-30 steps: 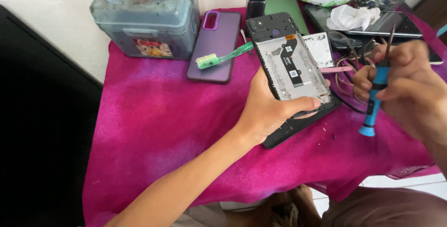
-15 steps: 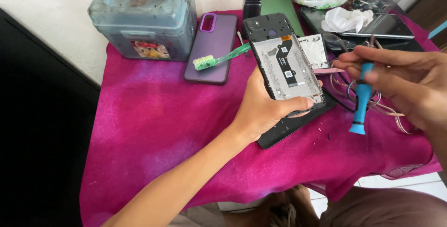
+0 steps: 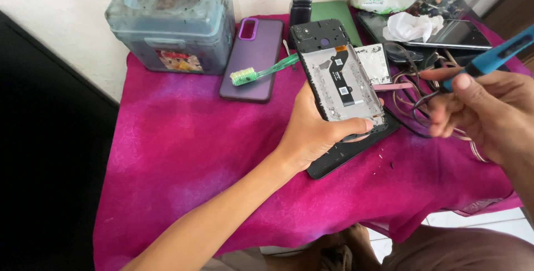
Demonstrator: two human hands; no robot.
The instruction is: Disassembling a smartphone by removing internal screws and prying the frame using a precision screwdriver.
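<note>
— Phone frame (image 3: 340,79), back cover off, its grey inner plate and a black flex strip showing; where does it sit?

— Raised at a tilt over the magenta cloth (image 3: 183,154), camera end away from the person; the left hand (image 3: 311,132) grips it from below, fingers folded round the left edge and the thumb pressed across the bottom end; a flat black panel (image 3: 345,151) lies on the cloth just under it.

— And the other hand?

— The right hand (image 3: 486,109) is off to the right of the frame, not touching it; its fingers are pinched round a blue screwdriver (image 3: 489,58) that slants up toward the top right corner; the tip is hidden behind the fingers, so I cannot tell where it points.

— What lies about?

— A purple phone case (image 3: 250,59) lies on the cloth left of the frame, with a green toothbrush (image 3: 261,72) resting across it; a grey lidded plastic box (image 3: 169,20) with a blue handle stands at the back left, against the wall; a tangle of wires (image 3: 414,90) sits between the frame and the right hand; behind that lies a dark phone (image 3: 453,34) with a crumpled white tissue (image 3: 411,25) on it.
</note>
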